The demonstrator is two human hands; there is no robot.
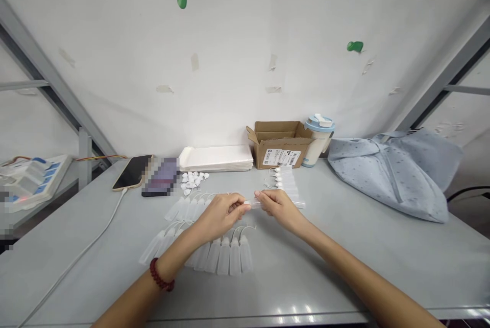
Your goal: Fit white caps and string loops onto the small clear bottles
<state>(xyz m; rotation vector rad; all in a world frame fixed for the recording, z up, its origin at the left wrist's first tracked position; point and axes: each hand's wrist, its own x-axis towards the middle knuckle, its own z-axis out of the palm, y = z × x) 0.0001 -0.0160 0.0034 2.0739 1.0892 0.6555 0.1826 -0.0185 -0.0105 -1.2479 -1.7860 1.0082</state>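
Observation:
My left hand (pixel 222 211) and my right hand (pixel 276 204) meet over the middle of the grey table (pixel 344 261), both pinching one small clear plastic bottle (pixel 253 204) held sideways between them. Below my hands lie rows of small translucent squeeze bottles (pixel 225 256) with tethered caps. More clear bottles (pixel 285 182) lie in a row just behind my right hand. A little heap of white caps (pixel 193 181) sits behind my left hand. A red bead bracelet is on my left wrist.
An open cardboard box (pixel 279 144) and a blue-lidded cup (pixel 317 139) stand at the back. A stack of white sheets (pixel 216 158), a charging phone (pixel 132 172) with its cable, and a light blue cloth bag (pixel 394 172) at right. White wall behind.

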